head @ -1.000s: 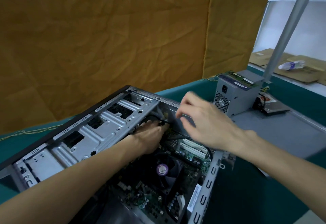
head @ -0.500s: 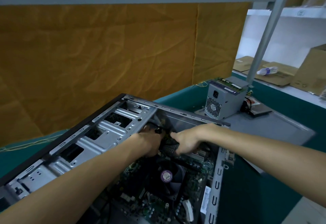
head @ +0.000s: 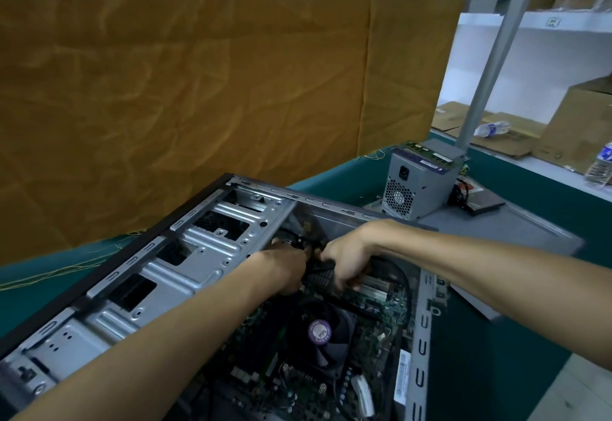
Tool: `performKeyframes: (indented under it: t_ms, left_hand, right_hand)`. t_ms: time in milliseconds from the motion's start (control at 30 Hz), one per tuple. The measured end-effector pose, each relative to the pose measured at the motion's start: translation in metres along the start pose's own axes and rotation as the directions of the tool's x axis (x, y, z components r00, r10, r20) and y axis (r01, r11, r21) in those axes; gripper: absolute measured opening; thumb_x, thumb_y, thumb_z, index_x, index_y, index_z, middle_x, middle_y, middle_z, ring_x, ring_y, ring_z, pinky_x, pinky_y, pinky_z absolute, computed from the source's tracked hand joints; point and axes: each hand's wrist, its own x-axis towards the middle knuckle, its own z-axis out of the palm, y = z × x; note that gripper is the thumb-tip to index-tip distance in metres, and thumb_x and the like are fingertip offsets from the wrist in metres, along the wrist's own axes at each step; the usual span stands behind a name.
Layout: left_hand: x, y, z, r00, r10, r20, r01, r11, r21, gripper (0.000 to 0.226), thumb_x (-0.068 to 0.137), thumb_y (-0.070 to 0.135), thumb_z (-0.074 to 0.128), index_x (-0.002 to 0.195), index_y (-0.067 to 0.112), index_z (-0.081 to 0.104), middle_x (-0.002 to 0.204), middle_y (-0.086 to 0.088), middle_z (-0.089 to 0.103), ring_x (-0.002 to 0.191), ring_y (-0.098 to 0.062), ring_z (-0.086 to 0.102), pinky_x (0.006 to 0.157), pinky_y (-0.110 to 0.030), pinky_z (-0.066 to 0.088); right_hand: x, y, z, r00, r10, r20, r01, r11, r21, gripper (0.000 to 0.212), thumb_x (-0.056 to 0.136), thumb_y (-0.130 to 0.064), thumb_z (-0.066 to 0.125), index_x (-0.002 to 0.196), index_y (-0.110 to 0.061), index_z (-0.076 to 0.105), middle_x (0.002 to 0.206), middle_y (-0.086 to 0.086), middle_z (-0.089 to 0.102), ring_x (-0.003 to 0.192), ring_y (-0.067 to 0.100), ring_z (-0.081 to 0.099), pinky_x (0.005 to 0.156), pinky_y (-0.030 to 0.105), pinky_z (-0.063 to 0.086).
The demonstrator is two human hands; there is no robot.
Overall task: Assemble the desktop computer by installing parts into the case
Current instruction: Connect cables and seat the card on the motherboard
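An open grey computer case (head: 202,238) lies on its side on the green table. Inside it sits the motherboard (head: 371,347) with a black CPU fan (head: 319,333) bearing a purple sticker. Both hands reach deep into the far end of the case. My left hand (head: 281,266) is curled around a bundle of black cables (head: 299,241) by the drive cage. My right hand (head: 344,256) grips a black meshed part (head: 323,278) just beside it, fingers bent down over it. What lies under the fingers is hidden.
A grey power supply (head: 417,188) stands upright on the case's side panel (head: 496,232) at the back right, with a flat drive (head: 480,202) next to it. A metal post (head: 490,66) rises behind. Cardboard boxes and water bottles (head: 601,165) line the far shelf.
My right hand dropped from above the case edge down into the case and took hold of the black part beside my left hand. The view has tilted upward.
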Motion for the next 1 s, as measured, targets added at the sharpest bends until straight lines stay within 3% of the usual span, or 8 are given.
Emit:
performKeyframes:
  t_ms: [100,167,300,500,567,667,800,1000]
  left_hand:
    - [0.002,0.002,0.002,1.000,-0.017,0.012,0.017,1.000,-0.023,0.077,0.100,0.016,0.054,0.162,0.017,0.008,0.146,-0.017,0.052,0.132,-0.036,0.050,0.087,-0.033,0.038]
    - [0.001,0.005,0.007,0.998,-0.052,0.030,0.052,0.999,0.001,0.085,0.099,0.020,0.057,0.163,0.017,0.001,0.153,-0.021,0.041,0.140,-0.039,0.039,0.104,-0.040,0.040]
    - [-0.004,0.007,0.013,0.995,-0.077,0.063,0.078,0.997,0.000,0.091,0.098,0.025,0.058,0.162,0.022,-0.008,0.162,-0.021,0.008,0.149,-0.044,0.018,0.119,-0.054,0.027]
    - [-0.007,0.004,0.017,0.997,0.023,-0.070,-0.025,0.999,-0.022,0.084,0.097,0.021,0.059,0.161,0.013,0.005,0.166,-0.007,0.014,0.151,-0.032,0.023,0.121,-0.051,0.023]
    - [-0.007,0.004,0.018,0.998,0.027,-0.054,-0.029,0.999,-0.037,0.084,0.098,0.019,0.057,0.162,0.012,0.002,0.169,-0.003,0.007,0.153,-0.030,0.018,0.122,-0.052,0.021]
    - [-0.007,0.002,0.015,0.998,0.037,-0.052,-0.039,0.999,-0.033,0.083,0.099,0.018,0.055,0.162,0.014,0.002,0.170,-0.001,0.004,0.154,-0.029,0.018,0.122,-0.052,0.023]
    - [-0.005,0.001,0.015,0.992,0.063,-0.106,-0.065,0.998,-0.013,0.078,0.098,0.017,0.056,0.162,0.018,0.011,0.166,0.000,0.020,0.147,-0.029,0.035,0.115,-0.049,0.035]
    - [-0.004,0.003,0.021,0.988,0.042,-0.148,-0.043,0.999,0.000,0.076,0.096,0.020,0.058,0.160,0.016,0.016,0.160,-0.002,0.026,0.143,-0.030,0.039,0.114,-0.049,0.037]
  right_hand:
    - [-0.003,0.001,-0.001,0.999,0.015,0.038,-0.014,1.000,-0.021,0.084,0.094,-0.007,0.063,0.161,-0.011,0.011,0.059,-0.001,0.067,0.039,0.013,0.048,0.045,0.025,0.038]
    - [-0.001,0.001,0.001,0.997,0.020,0.068,-0.020,1.000,-0.004,0.090,0.096,-0.006,0.060,0.163,-0.013,0.001,0.060,0.000,0.068,0.039,0.012,0.050,0.045,0.025,0.038]
    - [0.002,0.003,0.012,1.000,-0.009,0.020,0.007,0.998,0.070,0.070,0.099,-0.012,0.058,0.154,-0.009,0.016,0.070,0.007,0.072,0.040,0.013,0.057,0.043,0.024,0.043]
    - [0.008,0.011,0.012,0.998,-0.048,-0.041,0.049,0.998,0.029,0.061,0.098,-0.021,0.060,0.148,-0.007,0.027,0.071,0.006,0.073,0.044,0.015,0.061,0.051,0.024,0.050]
    - [0.007,0.012,0.010,0.998,-0.065,-0.016,0.066,0.997,0.046,0.062,0.097,-0.020,0.060,0.148,-0.009,0.025,0.069,0.006,0.072,0.047,0.017,0.061,0.057,0.027,0.050]
    - [0.004,0.012,0.006,0.997,-0.069,0.028,0.067,0.996,0.058,0.070,0.098,-0.020,0.060,0.153,-0.010,0.018,0.071,0.007,0.072,0.045,0.016,0.058,0.051,0.025,0.046]
    - [0.004,0.009,0.005,0.998,-0.053,0.045,0.052,0.998,0.030,0.089,0.099,-0.018,0.062,0.159,-0.009,-0.002,0.060,0.004,0.070,0.038,0.014,0.052,0.044,0.023,0.043]
    - [0.004,0.008,0.005,0.996,-0.030,0.079,0.033,0.998,-0.045,0.089,0.099,-0.018,0.065,0.159,-0.008,-0.001,0.068,0.007,0.070,0.042,0.017,0.048,0.047,0.027,0.040]
